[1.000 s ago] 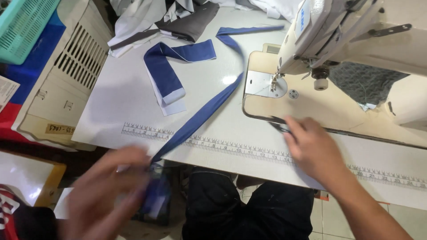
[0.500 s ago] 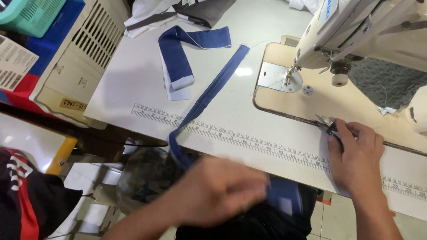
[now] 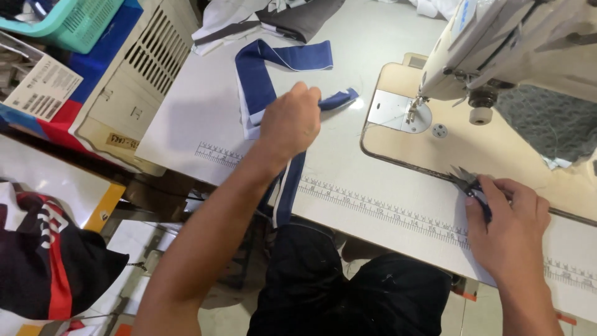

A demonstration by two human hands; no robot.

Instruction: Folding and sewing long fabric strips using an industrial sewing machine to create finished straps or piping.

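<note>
My left hand (image 3: 291, 122) is closed on a long navy blue fabric strip (image 3: 290, 186) with a white underside. It holds the strip on the white table, left of the sewing machine's needle plate (image 3: 392, 112). The strip hangs down over the table's front edge toward my lap. My right hand (image 3: 509, 225) rests at the table's front edge on the right, fingers closed on small thread snips (image 3: 467, 182). A second folded navy strip (image 3: 261, 68) lies farther back on the table.
The white sewing machine (image 3: 510, 43) stands at the back right on a tan bed (image 3: 497, 149). A printed ruler (image 3: 373, 208) runs along the table's front. Grey and white cloth (image 3: 249, 18) is piled at the back. A cream cabinet (image 3: 134, 81) and teal basket (image 3: 68, 18) stand left.
My left hand has risen from below the table's edge onto the tabletop, bringing the strip's end toward the needle plate. My right hand stays at the front edge with the snips.
</note>
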